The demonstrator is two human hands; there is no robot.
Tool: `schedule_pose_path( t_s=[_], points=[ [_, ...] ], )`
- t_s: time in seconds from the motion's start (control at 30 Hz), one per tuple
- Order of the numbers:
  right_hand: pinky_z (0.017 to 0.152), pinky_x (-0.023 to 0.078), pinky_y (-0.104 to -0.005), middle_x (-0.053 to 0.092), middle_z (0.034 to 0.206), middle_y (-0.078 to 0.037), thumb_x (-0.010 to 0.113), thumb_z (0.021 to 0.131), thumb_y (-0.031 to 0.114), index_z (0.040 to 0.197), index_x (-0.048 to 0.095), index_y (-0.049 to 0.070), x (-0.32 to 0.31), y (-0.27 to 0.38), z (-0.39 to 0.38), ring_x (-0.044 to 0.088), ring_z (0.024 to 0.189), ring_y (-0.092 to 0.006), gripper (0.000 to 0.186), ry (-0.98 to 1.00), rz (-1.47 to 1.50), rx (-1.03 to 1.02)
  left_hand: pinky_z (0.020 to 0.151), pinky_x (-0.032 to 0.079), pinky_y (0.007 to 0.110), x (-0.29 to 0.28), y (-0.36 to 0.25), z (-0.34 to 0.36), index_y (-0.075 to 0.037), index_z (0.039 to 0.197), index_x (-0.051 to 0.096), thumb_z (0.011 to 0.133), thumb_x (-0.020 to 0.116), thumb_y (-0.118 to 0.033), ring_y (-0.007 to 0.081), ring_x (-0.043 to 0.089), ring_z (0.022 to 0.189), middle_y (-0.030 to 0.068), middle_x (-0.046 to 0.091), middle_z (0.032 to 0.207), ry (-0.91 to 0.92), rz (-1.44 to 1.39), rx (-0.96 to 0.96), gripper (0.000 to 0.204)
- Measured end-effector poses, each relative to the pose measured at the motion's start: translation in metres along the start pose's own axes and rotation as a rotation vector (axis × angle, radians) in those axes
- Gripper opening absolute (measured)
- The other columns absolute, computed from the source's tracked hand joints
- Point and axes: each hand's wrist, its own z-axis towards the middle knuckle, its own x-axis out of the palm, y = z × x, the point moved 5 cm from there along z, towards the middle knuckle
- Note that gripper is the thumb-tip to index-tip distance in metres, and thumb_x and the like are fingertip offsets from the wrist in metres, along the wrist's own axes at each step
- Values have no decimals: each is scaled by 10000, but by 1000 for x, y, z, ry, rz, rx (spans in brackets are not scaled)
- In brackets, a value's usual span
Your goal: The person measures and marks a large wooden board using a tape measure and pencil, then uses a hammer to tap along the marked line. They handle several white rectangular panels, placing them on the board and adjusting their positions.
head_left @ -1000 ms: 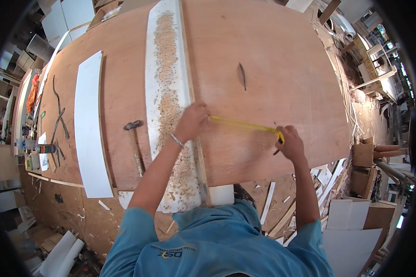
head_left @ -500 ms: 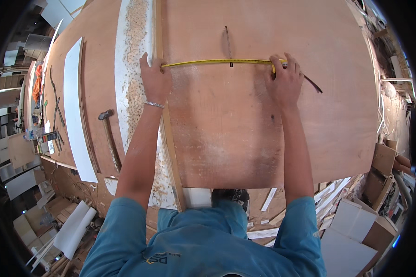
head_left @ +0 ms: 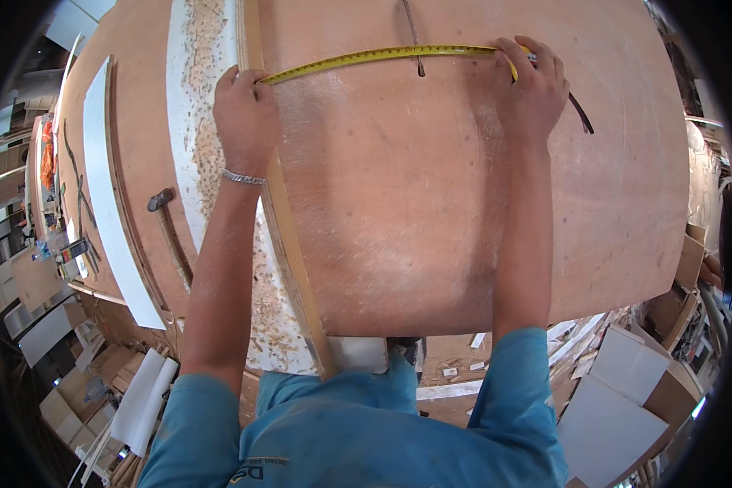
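A yellow tape measure (head_left: 358, 57) stretches across the large reddish plywood sheet (head_left: 398, 203). My left hand (head_left: 246, 126) is closed on the tape's end at the pale wooden edge (head_left: 281, 211) of a long white board (head_left: 195, 89) speckled with chips. My right hand (head_left: 530, 89) is closed round the tape's case; a thin dark curved stick (head_left: 581, 114) sticks out beside it, and I cannot tell if it is held. Another slim dark rod (head_left: 412, 24) lies crossing under the tape.
A hammer (head_left: 169, 232) and a narrow white panel (head_left: 120, 195) lie to the left, beside dark strips (head_left: 81, 183) and clutter. Offcuts and cartons lie on the floor, with leaning white panels (head_left: 622, 390) at lower right.
Both hands have moved forward, up the sheet, with the tape. It is stretched straighter and longer now, across the dark rod. The view has shifted over the sheet.
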Motion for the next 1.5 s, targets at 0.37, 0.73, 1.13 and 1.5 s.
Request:
schedule_pose_path(
  t_s=[0.37,0.73,1.13,1.5],
  points=[
    [826,484,-448,706,1108,-87,766,781,96,966,777,150,-23,16,10,653,1037,-283,193,19,78,7,1109,455,462,-4,1,-4,-98,1252,738,997,617,-215,417,570,1313,274,589,1406,85,114,54,306],
    [844,498,-425,705,1072,-86,776,755,61,935,775,144,-26,1,7,652,1052,-296,198,-66,92,-31,1029,486,474,-60,114,-46,89,1384,552,968,675,-533,377,631,1201,294,626,1316,68,198,-348,758],
    [867,507,-428,694,1047,-95,792,756,39,942,760,117,-31,3,6,648,1035,-314,204,-30,119,-46,825,515,369,-80,120,-65,39,1089,701,876,726,-683,213,639,866,118,699,917,250,86,-453,753],
    [873,527,-427,691,1027,-109,774,784,32,941,760,77,-31,4,9,657,1005,-316,164,20,95,-20,723,475,320,-82,116,-55,34,985,694,915,724,-628,153,555,745,48,631,785,389,169,-451,667]
  ],
)
